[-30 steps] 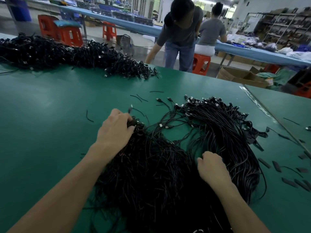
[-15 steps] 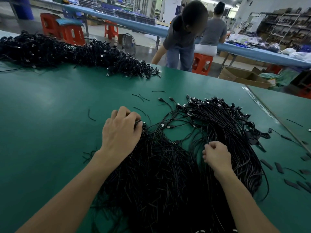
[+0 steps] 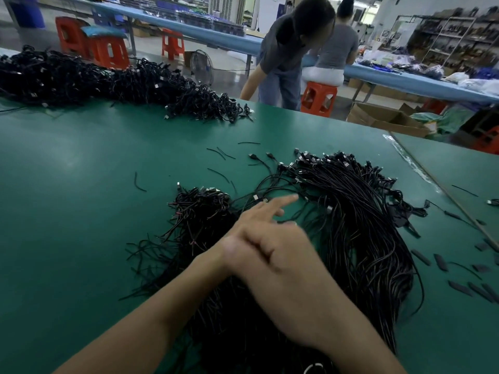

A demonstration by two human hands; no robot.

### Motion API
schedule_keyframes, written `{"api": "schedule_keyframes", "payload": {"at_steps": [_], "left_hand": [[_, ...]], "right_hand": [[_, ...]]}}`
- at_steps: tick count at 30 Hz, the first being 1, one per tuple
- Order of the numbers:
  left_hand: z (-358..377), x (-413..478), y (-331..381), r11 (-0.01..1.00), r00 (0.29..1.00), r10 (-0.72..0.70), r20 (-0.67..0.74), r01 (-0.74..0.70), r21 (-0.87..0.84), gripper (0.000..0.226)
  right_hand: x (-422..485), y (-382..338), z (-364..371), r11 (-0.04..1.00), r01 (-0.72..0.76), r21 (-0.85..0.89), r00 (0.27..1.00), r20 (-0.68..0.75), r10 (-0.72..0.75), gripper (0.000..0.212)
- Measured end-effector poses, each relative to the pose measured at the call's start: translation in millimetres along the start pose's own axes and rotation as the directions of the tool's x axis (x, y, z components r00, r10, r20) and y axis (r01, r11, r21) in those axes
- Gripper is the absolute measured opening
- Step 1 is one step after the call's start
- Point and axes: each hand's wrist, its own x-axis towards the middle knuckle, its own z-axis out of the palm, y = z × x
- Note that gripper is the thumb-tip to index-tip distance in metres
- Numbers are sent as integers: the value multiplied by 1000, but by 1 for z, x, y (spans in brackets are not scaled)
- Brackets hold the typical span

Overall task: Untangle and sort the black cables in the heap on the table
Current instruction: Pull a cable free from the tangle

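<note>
The heap of black cables (image 3: 364, 225) lies under and around the fingers (image 3: 286, 199). They look light, soft and bendy, so I would pinch one near its plug (image 3: 253, 156), just past the fingertips. The left hand (image 3: 256, 214) has straight fingers holding nothing; the right hand (image 3: 283, 260) is too blurred to tell. Left of the fingers is open green tabletop (image 3: 81, 198); its edge (image 3: 421, 168) is to their right.

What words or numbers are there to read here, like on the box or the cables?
None can be read.
The open brown cardboard box shows no print on its visible faces.
Goods on the metal shelves at the back are too small and blurred.
Plugs in the black cable heap show no legible marks.
</note>
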Motion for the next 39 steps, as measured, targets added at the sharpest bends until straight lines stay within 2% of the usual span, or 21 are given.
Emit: {"api": "schedule_keyframes", "payload": {"at_steps": [2,3,5,7,8,11,13,15,17,18,19,20,21,23,26,29,32,34,36,38,39], "left_hand": [[9,-3,-6,994,987,62,-146,-74,-77,22],[10,-4,-8,988,974,50,-221,-80,-130,13],[1,2,-19,983,960,-75,-269,26,-184,20],[-13,7,-31,956,929,-216,-301,139,-257,25],[-19,6,-34,939,913,-242,-329,134,-317,28],[-27,-3,-36,905,852,-245,-463,30,-424,45],[-29,-7,-25,921,796,-189,-575,-59,-385,53],[-34,-11,-11,954,733,-80,-676,-139,-264,48],[-36,-15,5,975,710,70,-701,-198,-104,40],[-35,-18,13,973,721,156,-675,-230,-21,39],[-34,-20,19,966,741,240,-627,-247,78,38],[-31,-21,25,950,762,312,-567,-239,202,36],[-29,-22,30,917,784,363,-503,-205,342,33],[-25,-23,36,840,846,360,-392,-111,531,29],[-24,-25,41,816,904,292,-313,-65,574,23],[-27,-30,46,875,921,267,-284,-107,473,16],[-36,-33,44,969,969,100,-225,-44,242,32],[-47,-36,41,995,997,-63,-40,66,76,55],[-55,-43,40,976,962,-138,236,173,-134,62],[-57,-50,44,909,895,-57,443,230,-348,63],[-56,-52,46,854,874,11,486,245,-459,62]], "right_hand": [[-6,-6,3,999,49,-15,998,51,-49,44],[-7,-6,0,997,80,-14,997,11,-80,45],[-9,-2,-14,990,136,-18,978,-155,-138,39],[-11,13,-35,989,141,-43,918,-368,-147,41],[-12,24,-47,991,113,-72,875,-465,-133,44],[-17,63,-81,962,-146,-232,745,-666,-47,47],[-22,92,-98,839,-391,-378,720,-693,23,47],[-25,112,-107,680,-568,-465,770,-592,239,43],[-25,119,-103,494,-643,-586,762,-421,492,31],[-23,115,-97,421,-610,-671,764,-358,537,23],[-21,110,-92,407,-563,-719,784,-310,537,21],[-18,104,-86,476,-511,-716,829,-265,492,26],[-16,97,-80,625,-459,-632,881,-231,413,33],[-11,73,-66,881,-317,-351,945,-197,261,50],[-8,52,-48,968,-194,-158,978,-109,178,55],[-4,52,-41,978,-151,-142,969,-214,119,32],[-4,59,-45,993,-97,-72,917,-395,61,35],[-5,67,-51,998,-63,1,852,-521,54,35],[-4,72,-56,997,-49,66,804,-589,78,31],[-3,76,-57,994,-68,86,809,-578,105,28],[-2,77,-55,992,-91,84,828,-548,122,28]]}}
